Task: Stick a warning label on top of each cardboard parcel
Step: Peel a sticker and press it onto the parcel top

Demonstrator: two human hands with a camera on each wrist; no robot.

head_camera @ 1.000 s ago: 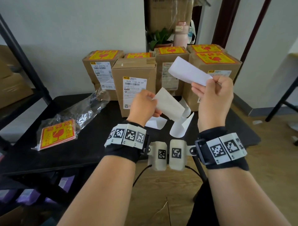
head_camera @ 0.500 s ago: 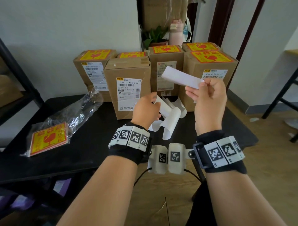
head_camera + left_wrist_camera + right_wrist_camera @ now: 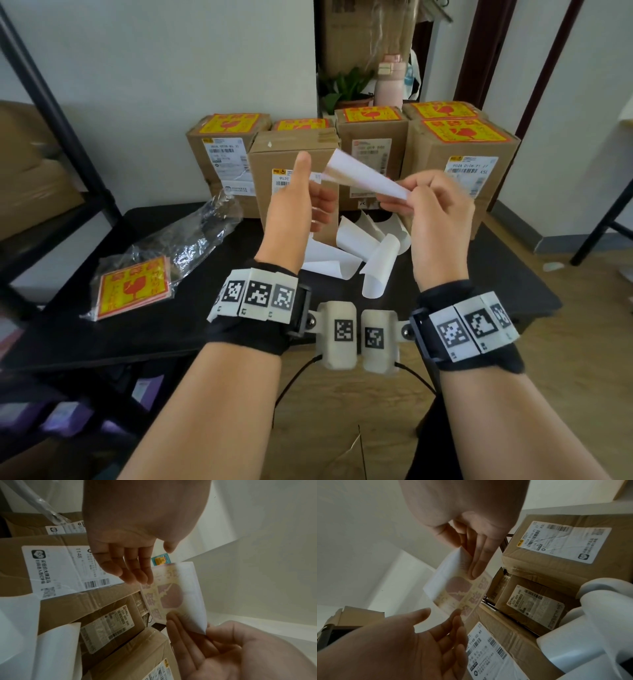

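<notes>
Nearest the body, the right hand (image 3: 442, 219) is pinching one end of a warning label (image 3: 363, 176) between thumb and curled fingers, sticky white side facing up toward the head camera. The printed face is showing through faintly in the right wrist view, with the fingertips (image 3: 476, 566) lying along it. The left hand (image 3: 298, 205) is hovering just beside the label's far end, thumb raised and fingers straight and loosely together, and is touching that edge lightly or about to. Whether it is actually gripping cannot be told, though it looks like no pinch is being made.

Just below and beyond the fingers, curled white backing sheets (image 3: 356, 246) are lying on the black table (image 3: 144, 329). That suggests the peeling step is done and the label is being steadied for placing.

Directly behind the fingertips, the one parcel with a bare top (image 3: 291, 147) is standing at the front of the group. Further back and to both sides, the other parcels (image 3: 462, 144) are already wearing yellow and red labels. Well off to the left of the left hand, a plastic bag of spare labels (image 3: 133, 291) is resting on the table.

The next move is probably calling for both hands to stretch the label flat, carry it forward over the bare top, lower it square and smooth it down without letting the sticky side fold on itself
</notes>
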